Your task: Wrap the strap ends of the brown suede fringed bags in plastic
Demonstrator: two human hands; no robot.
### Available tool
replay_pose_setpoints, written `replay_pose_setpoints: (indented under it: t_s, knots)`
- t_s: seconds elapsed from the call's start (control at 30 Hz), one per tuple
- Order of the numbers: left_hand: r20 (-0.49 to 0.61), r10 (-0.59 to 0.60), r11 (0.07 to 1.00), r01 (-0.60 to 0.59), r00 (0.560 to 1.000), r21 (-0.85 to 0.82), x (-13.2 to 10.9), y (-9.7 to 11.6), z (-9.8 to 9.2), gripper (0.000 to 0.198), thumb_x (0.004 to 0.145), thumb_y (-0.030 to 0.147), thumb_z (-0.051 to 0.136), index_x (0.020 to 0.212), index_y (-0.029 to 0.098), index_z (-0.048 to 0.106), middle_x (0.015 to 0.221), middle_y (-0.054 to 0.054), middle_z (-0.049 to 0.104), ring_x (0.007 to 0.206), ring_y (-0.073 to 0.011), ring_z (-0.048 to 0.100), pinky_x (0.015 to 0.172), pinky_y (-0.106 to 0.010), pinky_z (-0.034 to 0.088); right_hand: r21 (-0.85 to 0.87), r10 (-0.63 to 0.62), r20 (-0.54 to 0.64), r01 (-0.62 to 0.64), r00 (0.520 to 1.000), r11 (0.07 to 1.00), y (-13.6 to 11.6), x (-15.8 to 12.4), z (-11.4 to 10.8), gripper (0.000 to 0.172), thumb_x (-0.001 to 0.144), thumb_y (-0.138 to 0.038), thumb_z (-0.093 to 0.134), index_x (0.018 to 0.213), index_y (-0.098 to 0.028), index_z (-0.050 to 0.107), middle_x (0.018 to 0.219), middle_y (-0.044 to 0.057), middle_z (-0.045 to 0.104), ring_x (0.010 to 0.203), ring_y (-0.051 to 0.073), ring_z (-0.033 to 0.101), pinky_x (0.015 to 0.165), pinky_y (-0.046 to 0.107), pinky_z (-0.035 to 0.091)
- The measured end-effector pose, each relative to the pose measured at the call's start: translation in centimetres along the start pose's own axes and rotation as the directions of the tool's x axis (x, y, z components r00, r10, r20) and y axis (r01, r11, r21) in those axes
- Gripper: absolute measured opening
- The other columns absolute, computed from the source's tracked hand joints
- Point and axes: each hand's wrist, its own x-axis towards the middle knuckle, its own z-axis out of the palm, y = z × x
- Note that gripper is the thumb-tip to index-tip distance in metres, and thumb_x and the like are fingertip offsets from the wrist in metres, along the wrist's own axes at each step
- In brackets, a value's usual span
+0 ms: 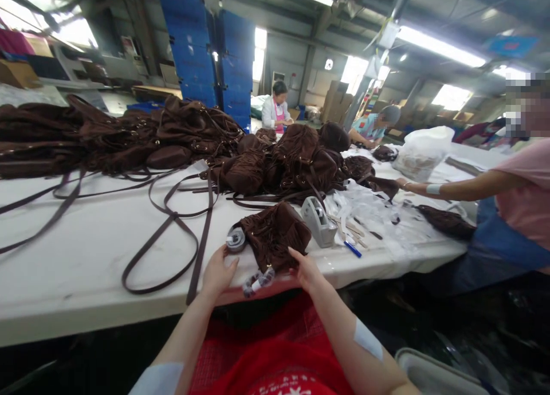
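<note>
A brown fringed suede bag [275,234] lies on the white table [86,257] right in front of me. My right hand [306,269] rests on the bag's near right edge, fingers stretched out over the suede. My left hand [218,272] lies flat on the table to the bag's left, fingers apart, close to a tape roll [236,239]. A small wrapped metal fitting [258,282] hangs from the bag at the table edge between my hands. A long brown strap [172,234] loops across the table to the left.
A tape dispenser [318,222] and a blue pen [352,249] lie right of the bag among white paper scraps. A big pile of brown bags [129,134] covers the far table. A person in pink [522,194] reaches in from the right; two more people work beyond.
</note>
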Motion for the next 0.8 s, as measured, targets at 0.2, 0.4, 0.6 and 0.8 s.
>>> replay_pose_setpoints:
  t_s: [0.2,0.4,0.6,0.8]
  knots:
    - [-0.011,0.053,0.997,-0.054,0.999,-0.056,0.3,-1.8,0.7,0.061,0.078,0.039,0.053,0.128,0.006,0.048,0.122,-0.021,0.06,0.109,-0.0299,0.061,0.099,-0.045,0.046,0.241,0.045,0.139,-0.078,0.989,0.967,-0.2,1.2,3.5,0.036,0.074,-0.024,0.075,0.106,-0.01,0.067,0.097,0.009,0.074,0.081,0.02,0.07,0.064,0.028,0.057]
    - [-0.053,-0.045,0.979,0.033,0.998,-0.2,0.2,-2.1,0.9,0.06,0.077,0.036,0.057,0.129,0.009,0.046,0.119,-0.019,0.061,0.106,-0.0278,0.062,0.097,-0.044,0.048,0.238,-0.033,0.126,0.002,0.991,0.971,0.4,1.4,4.2,0.031,0.085,-0.026,0.064,0.113,-0.014,0.063,0.102,0.008,0.073,0.091,0.02,0.069,0.08,0.035,0.058]
    - [-0.066,-0.263,0.841,0.195,0.963,-0.505,0.5,-1.6,0.2,0.052,0.075,0.032,0.057,0.122,0.009,0.048,0.121,-0.022,0.06,0.108,-0.0272,0.063,0.098,-0.044,0.048,0.264,0.027,0.211,-0.083,0.977,0.961,-2.2,0.5,4.6,0.022,0.088,-0.014,0.055,0.108,-0.014,0.063,0.086,0.006,0.075,0.079,0.02,0.07,0.074,0.037,0.059]
    - [-0.007,-0.36,0.804,0.307,0.933,-0.509,0.4,-1.8,-1.4,0.072,0.068,0.058,0.06,0.123,0.012,0.052,0.128,-0.018,0.057,0.115,-0.0342,0.058,0.105,-0.05,0.041,0.303,-0.046,0.378,-0.076,0.924,0.95,-7.6,-0.5,5.9,0.019,0.091,-0.014,0.049,0.102,-0.011,0.064,0.081,0.007,0.074,0.074,0.018,0.07,0.073,0.036,0.058]
